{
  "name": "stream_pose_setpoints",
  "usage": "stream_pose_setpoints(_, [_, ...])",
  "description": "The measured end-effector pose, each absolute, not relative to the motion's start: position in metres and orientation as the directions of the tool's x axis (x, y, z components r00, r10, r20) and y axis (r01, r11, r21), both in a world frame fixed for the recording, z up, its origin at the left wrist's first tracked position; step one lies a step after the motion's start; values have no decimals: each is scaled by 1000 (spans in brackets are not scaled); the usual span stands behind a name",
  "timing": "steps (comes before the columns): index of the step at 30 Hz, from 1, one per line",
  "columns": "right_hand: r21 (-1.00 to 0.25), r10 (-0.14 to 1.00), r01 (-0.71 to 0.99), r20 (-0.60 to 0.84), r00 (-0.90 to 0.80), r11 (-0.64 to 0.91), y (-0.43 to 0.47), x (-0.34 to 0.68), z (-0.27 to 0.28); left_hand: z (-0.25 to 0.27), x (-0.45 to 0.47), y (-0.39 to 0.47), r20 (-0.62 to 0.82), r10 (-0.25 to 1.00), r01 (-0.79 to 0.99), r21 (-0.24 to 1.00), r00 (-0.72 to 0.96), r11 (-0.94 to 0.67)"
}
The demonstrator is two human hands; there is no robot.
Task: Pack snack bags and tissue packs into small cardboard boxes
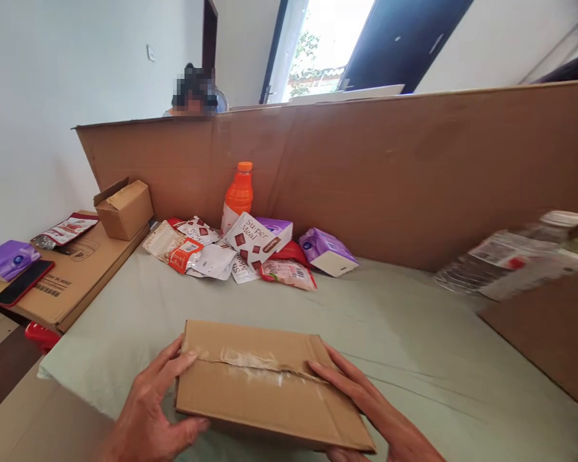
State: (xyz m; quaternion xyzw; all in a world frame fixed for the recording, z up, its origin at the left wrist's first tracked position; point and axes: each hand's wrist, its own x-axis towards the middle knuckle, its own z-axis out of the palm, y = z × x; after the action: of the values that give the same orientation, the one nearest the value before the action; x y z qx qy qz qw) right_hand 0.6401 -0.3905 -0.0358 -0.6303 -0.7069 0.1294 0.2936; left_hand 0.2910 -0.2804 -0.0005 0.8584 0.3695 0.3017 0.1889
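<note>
A closed cardboard box (250, 391) is between my two hands at the near edge of the table, its taped seam facing up. My left hand (149, 404) grips the box's left end, fingers on the top and far corner, thumb against the near side. Around the right end is my right hand (366, 404), with fingers lying over the top near the seam and the thumb low at the near corner. The underside of the box is hidden, so I cannot tell whether it touches the cloth.
Beyond the box, on the green cloth (395, 321), lie several food pouches (212, 256), an orange bottle (239, 192) and purple tissue packs (330, 250). A cardboard partition (366, 173) stands behind, with a person past it. Left is a small open box (125, 212); right, a clear plastic jug (501, 256).
</note>
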Motion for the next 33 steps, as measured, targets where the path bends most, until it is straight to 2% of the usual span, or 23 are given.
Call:
stream_pose_setpoints(3, [-629, 970, 740, 188, -153, 239, -335, 610, -18, 8, 257, -267, 452, 783, 603, 502, 427, -620])
stream_pose_setpoints(7, [-679, 900, 597, 254, -354, 426, -244, 557, 12, 28, 202, -240, 533, 802, 717, 445, 269, -536])
stream_pose_setpoints(11, [-668, 775, 433, 370, -511, 605, -147, 495, 42, 52, 146, -207, 530, 847, 802, 486, 47, -348])
stream_pose_setpoints(15, [-684, 692, 304, 407, -596, 663, -61, 429, 52, 61, 110, -174, 515, 837, 838, 528, -183, -141])
stream_pose_setpoints(19, [-758, 746, 274, 387, -543, 592, 0, 375, 34, 51, 101, -146, 467, 841, 853, 522, -273, -14])
stream_pose_setpoints(23, [-788, 845, 340, 394, -361, 513, 30, 346, 9, 43, 106, -122, 448, 872, 909, 417, -194, -12])
stream_pose_setpoints(28, [-795, 907, 435, 374, -196, 422, 56, 333, -4, 47, 125, -87, 387, 911, 945, 326, -144, 11])
stream_pose_setpoints(33, [-756, 925, 533, 305, -227, 380, 72, 329, -13, 48, 148, -57, 390, 903, 958, 278, -179, 70])
